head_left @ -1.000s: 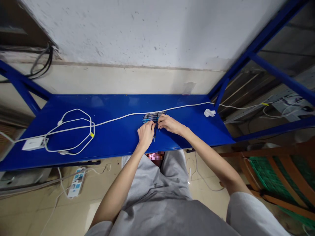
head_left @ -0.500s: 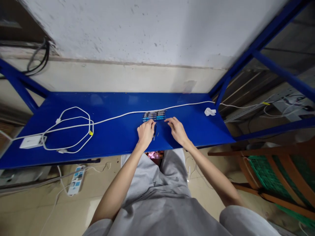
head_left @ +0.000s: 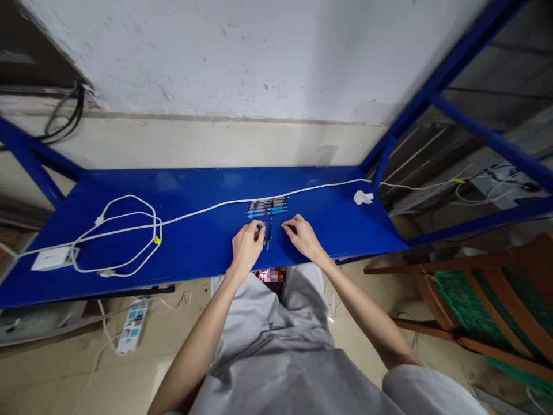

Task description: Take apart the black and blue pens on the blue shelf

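Note:
Several pens (head_left: 266,206) lie side by side in a row on the blue tabletop (head_left: 194,190), some with grey grips and the nearest with blue ones. In front of the row, a thin dark pen part (head_left: 270,229) lies lengthwise between my hands. My left hand (head_left: 247,246) rests just left of it, thumb and fingers pinched together. To its right, my right hand (head_left: 303,237) is also closed in a pinch, apart from the pen part. Anything between the fingertips of either hand is too small or hidden to name.
A white cable (head_left: 207,208) runs across the table behind the pens, looped at the left near a white charger box (head_left: 52,257). Crumpled white tissue (head_left: 363,197) lies at the right. Blue frame posts rise at both sides; a wooden chair (head_left: 479,311) stands lower right.
My left hand has drawn back toward me and left, off the dark pen part. My right hand has come slightly nearer me, its fingers now pinched. The view has shifted a little.

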A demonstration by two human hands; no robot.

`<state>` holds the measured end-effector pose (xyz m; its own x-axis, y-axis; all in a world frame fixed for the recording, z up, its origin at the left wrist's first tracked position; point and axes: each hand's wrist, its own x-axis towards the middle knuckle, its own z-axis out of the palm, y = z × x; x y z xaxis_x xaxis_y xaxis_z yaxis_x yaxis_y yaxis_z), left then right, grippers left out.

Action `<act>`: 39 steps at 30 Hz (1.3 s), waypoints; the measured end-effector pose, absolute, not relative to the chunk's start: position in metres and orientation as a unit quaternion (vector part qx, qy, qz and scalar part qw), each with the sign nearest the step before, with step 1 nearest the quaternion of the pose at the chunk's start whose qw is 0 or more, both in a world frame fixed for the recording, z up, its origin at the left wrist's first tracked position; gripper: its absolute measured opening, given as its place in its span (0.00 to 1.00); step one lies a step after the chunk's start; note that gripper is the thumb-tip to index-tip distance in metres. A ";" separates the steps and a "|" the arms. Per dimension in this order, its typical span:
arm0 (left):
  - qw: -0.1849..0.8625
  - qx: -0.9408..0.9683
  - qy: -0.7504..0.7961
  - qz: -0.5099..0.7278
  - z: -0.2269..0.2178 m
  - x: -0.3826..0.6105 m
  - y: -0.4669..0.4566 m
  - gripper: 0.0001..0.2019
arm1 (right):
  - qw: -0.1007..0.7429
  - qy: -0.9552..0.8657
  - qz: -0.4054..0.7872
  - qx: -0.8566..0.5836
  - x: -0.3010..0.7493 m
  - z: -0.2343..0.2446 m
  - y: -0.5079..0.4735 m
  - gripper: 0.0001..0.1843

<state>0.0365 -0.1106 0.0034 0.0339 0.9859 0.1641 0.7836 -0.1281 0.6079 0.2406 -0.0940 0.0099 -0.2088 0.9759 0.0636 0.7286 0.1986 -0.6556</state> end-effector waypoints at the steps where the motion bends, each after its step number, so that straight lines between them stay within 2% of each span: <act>1: 0.180 0.702 0.629 0.283 0.003 0.036 -0.111 0.07 | 0.235 -0.734 0.254 -0.584 0.241 0.010 -0.091 0.12; 5: 0.172 0.730 0.599 0.281 0.000 0.036 -0.111 0.07 | 0.221 -0.719 0.272 -0.600 0.233 0.014 -0.084 0.10; 15: 0.159 0.750 0.574 0.287 -0.003 0.034 -0.112 0.12 | 0.281 -0.679 0.366 -0.571 0.221 0.013 -0.082 0.04; 19: 0.166 0.747 0.564 0.310 -0.004 0.033 -0.112 0.12 | 0.308 -0.643 0.410 -0.569 0.225 0.009 -0.078 0.07; 25: 0.173 0.749 0.566 0.297 -0.004 0.032 -0.112 0.11 | 0.268 -0.685 0.329 -0.592 0.218 0.011 -0.078 0.04; 29: 0.180 0.746 0.564 0.305 -0.003 0.032 -0.112 0.12 | 0.234 -0.711 0.318 -0.581 0.213 0.017 -0.083 0.02; 39: 0.179 0.749 0.573 0.281 -0.002 0.034 -0.111 0.12 | 0.164 -0.736 0.232 -0.615 0.211 0.021 -0.079 0.04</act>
